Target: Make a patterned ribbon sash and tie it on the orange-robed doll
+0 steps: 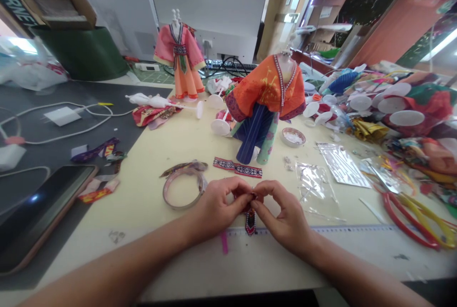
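Observation:
Near the table's front, my left hand (223,204) and my right hand (283,212) meet, with thumbs and forefingers pinched on a small dark patterned ribbon piece (251,222). Its pointed, white-edged end hangs down over a ruler (332,232); the upper part is hidden by the fingers. Just beyond the hands lies a red, black and white patterned strip (237,167). A roll of tape (183,189) rests beside my left hand. Behind stands a small orange robe over a blue skirt on a mannequin (271,93).
A pink-robed mannequin (179,57) stands before a monitor (210,7). At right are scissors (410,207), clear packets (316,188), a round dish (293,137) and heaped fabric (410,93). A phone (39,212), cables and ribbon scraps (98,188) lie at left.

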Demonstrator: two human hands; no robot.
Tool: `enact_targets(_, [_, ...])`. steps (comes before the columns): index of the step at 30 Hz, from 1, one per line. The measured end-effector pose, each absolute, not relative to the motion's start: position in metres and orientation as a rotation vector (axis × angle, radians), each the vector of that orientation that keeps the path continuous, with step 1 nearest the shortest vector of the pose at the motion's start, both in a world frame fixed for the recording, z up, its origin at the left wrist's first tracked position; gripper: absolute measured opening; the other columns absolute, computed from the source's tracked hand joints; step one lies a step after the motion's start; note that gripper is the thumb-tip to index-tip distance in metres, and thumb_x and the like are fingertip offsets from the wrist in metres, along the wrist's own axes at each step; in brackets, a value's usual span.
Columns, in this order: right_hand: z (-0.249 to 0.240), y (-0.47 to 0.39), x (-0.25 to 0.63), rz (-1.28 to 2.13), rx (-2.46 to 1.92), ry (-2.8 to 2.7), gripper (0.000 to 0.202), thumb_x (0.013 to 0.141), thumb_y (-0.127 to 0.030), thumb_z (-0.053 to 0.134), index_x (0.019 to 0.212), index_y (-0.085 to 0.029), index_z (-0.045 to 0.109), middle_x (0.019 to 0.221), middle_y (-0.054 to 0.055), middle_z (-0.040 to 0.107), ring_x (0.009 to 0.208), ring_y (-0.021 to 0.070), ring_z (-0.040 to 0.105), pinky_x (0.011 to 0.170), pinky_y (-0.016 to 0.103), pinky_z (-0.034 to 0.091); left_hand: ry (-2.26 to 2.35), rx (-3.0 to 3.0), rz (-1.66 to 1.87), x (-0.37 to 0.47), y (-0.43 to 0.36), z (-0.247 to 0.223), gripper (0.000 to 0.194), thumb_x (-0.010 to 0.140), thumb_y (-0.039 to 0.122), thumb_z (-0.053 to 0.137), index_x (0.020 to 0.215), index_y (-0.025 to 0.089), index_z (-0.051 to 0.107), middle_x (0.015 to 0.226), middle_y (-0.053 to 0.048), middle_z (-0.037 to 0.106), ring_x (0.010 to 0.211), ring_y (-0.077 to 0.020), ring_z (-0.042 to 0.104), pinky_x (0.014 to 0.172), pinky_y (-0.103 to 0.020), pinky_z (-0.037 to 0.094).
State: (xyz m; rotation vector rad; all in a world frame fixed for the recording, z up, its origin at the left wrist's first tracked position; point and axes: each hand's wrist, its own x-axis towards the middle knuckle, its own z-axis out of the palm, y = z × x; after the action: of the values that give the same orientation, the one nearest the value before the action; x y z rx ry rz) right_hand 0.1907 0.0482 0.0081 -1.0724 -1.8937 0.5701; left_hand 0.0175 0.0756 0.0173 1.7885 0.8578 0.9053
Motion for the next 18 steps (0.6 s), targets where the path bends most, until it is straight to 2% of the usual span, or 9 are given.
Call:
enact_targets(4, [0.0097,0.0474,0.1908,0.661,-1.044,-1.853,0.023,0.082,-0.015,0.055,0.103,-0.022,0.051,0.087,0.002,0.059,0.076,0.014,0.058,0.07,0.029,0.052,0.807,1.729,0.912,0.0189,0.0743,0.0175,0.007,0.085,0.017,0.053,0.087,0.017,0.06,0.072,0.001,0.065,0.059,-0.0084,0.058,0.059,-0.02,0.048])
enact_targets(8, [0.011,0.048,0.1902,0.719,-1.024,-1.81,0.031,0.082,-0.014,0.056,0.111,-0.023,0.049,0.089,0.003,0.06,0.079,0.0145,0.059,0.073,0.03,0.053,0.789,1.72,0.901,0.0186,0.0733,0.0171,0.018,0.085,0.015,0.052,0.101,0.018,0.058,0.072,0.002,0.064,0.061,-0.008,0.058,0.061,-0.02,0.048])
enact_targets(13, [0.0109,0.0486,0.1904,0.72,-1.013,-1.772,0.03,0.084,-0.014,0.055,0.112,-0.024,0.051,0.085,0.001,0.059,0.077,0.0139,0.058,0.071,0.03,0.052,0.831,1.761,0.844,0.0179,0.0731,0.0161,0.031,0.084,0.016,0.053,0.115,0.018,0.054,0.066,0.003,0.062,0.06,-0.0099,0.058,0.062,-0.022,0.048])
enact_targets(18, [0.0084,0.0482,0.1911,0.702,-1.024,-1.751,0.029,0.083,-0.012,0.055,0.11,-0.023,0.051,0.082,0.001,0.059,0.076,0.0133,0.058,0.071,0.029,0.051,0.822,1.775,0.825,0.0184,0.0728,0.0165,0.032,0.084,0.015,0.052,0.115,0.018,0.054,0.067,0.003,0.063,0.062,-0.0099,0.059,0.064,-0.022,0.047])
